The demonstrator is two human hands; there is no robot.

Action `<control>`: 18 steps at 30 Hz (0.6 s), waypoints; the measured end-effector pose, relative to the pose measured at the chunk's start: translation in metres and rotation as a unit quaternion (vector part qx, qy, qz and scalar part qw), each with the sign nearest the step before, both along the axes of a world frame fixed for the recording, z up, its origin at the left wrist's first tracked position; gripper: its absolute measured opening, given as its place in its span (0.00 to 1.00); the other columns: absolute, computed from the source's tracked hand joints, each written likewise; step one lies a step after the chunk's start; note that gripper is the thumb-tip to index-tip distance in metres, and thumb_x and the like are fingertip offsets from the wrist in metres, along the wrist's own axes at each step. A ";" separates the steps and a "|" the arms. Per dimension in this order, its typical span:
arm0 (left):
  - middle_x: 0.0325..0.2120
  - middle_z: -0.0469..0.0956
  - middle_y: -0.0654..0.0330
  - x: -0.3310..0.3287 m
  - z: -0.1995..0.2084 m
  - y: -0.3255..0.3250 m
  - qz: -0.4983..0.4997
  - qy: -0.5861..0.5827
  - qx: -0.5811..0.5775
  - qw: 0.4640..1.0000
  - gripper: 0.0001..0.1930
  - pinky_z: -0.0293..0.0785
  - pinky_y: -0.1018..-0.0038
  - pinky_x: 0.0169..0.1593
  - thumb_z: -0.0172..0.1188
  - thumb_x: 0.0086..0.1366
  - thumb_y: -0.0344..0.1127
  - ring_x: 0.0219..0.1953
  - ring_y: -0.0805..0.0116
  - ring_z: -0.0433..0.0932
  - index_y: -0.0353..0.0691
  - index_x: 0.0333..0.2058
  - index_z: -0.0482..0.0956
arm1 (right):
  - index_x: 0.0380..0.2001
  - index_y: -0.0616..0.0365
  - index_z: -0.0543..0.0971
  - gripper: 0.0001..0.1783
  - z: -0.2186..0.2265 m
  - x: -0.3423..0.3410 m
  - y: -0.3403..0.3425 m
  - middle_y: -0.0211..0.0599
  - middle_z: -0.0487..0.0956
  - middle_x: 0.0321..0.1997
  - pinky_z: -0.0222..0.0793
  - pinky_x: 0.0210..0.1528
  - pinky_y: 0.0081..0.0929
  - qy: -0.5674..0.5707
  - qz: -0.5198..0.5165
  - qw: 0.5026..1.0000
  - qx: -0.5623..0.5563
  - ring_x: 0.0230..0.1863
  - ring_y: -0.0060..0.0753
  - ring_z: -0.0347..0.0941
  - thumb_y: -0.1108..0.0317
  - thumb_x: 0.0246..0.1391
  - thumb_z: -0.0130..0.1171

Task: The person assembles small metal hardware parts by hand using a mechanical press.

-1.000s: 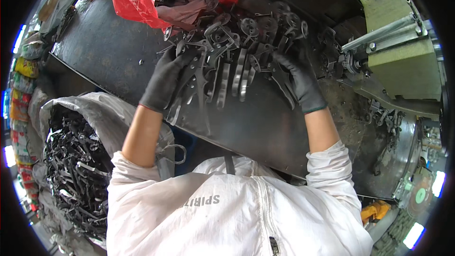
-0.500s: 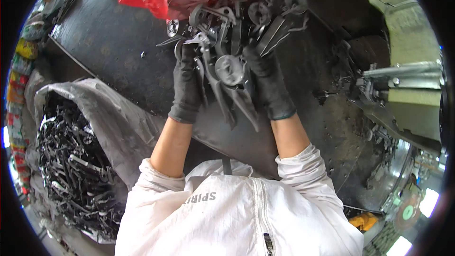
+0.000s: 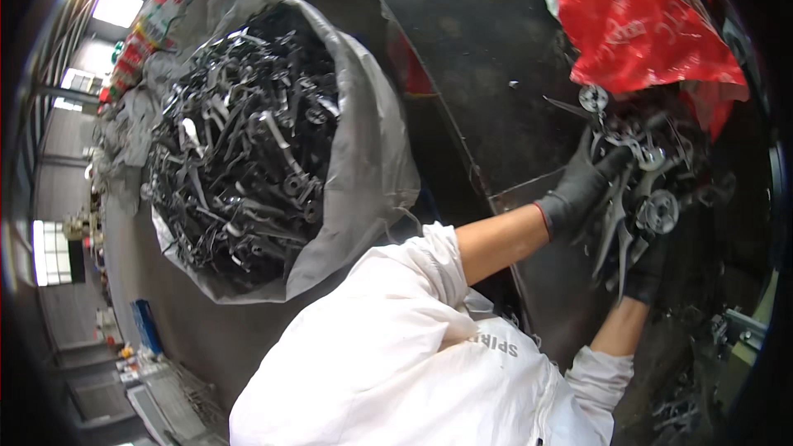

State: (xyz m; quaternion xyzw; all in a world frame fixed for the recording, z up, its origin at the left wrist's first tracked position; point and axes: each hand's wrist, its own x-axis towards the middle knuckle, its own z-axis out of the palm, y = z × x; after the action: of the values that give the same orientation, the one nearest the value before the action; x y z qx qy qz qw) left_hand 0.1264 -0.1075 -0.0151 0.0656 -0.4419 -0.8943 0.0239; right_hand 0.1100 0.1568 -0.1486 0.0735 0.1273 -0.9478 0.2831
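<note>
The red bag [image 3: 648, 29] lay just beyond your grip; the pale sack [image 3: 376, 128] stood well left of it. Your left hand [image 3: 580, 188], reaching rightward, was curled around metal parts [image 3: 658, 213] between your hands; your partly hidden right hand's [image 3: 647, 271] hold couldn't be told.

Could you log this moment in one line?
Left hand: touching metal parts; right hand: at them; red bag: beyond; gray sack: filled, leftward
</note>
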 end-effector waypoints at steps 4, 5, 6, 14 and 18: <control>0.65 0.69 0.57 0.016 -0.008 0.003 0.008 0.009 0.036 0.999 0.42 0.63 0.68 0.69 0.65 0.69 0.38 0.65 0.66 0.68 0.45 0.75 0.50 | 0.62 0.64 0.72 0.22 0.032 -0.001 0.004 0.41 0.77 0.60 0.72 0.64 0.32 -0.139 -0.023 0.987 -0.079 0.59 0.34 0.75 0.62 0.74 0.46; 0.66 0.68 0.57 0.020 0.005 0.002 -0.007 -0.006 0.044 0.999 0.45 0.63 0.68 0.69 0.64 0.69 0.38 0.66 0.67 0.67 0.45 0.76 0.45 | 0.63 0.64 0.71 0.22 0.052 -0.001 0.003 0.42 0.77 0.60 0.72 0.64 0.32 -0.106 -0.028 0.994 -0.010 0.60 0.34 0.75 0.62 0.74 0.46; 0.66 0.68 0.57 0.024 0.013 0.001 -0.004 -0.011 0.052 0.999 0.45 0.63 0.68 0.69 0.64 0.69 0.38 0.66 0.67 0.67 0.45 0.76 0.45 | 0.63 0.64 0.71 0.22 0.064 -0.003 0.000 0.42 0.77 0.61 0.72 0.64 0.32 -0.069 -0.033 0.995 0.059 0.60 0.34 0.75 0.63 0.74 0.47; 0.66 0.68 0.56 0.034 0.033 0.002 -0.028 -0.049 0.120 0.991 0.46 0.61 0.69 0.70 0.65 0.68 0.36 0.67 0.66 0.67 0.44 0.76 0.44 | 0.65 0.65 0.69 0.23 0.089 0.012 -0.008 0.44 0.75 0.63 0.72 0.63 0.32 0.259 -0.055 0.808 0.527 0.61 0.36 0.75 0.64 0.73 0.49; 0.64 0.70 0.56 0.057 0.059 -0.012 0.003 -0.059 0.118 0.991 0.43 0.63 0.69 0.69 0.64 0.69 0.38 0.66 0.67 0.68 0.42 0.75 0.49 | 0.66 0.65 0.67 0.24 0.130 0.056 -0.008 0.45 0.75 0.64 0.73 0.63 0.31 0.391 -0.030 0.601 0.696 0.61 0.38 0.76 0.65 0.72 0.50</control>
State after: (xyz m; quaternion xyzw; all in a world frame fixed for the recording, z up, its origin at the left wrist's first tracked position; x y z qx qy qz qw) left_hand 0.1836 -0.1198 0.0440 0.1218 -0.3335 -0.9348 -0.0072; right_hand 0.1658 0.1487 -0.0189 -0.1259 0.8448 -0.5185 0.0404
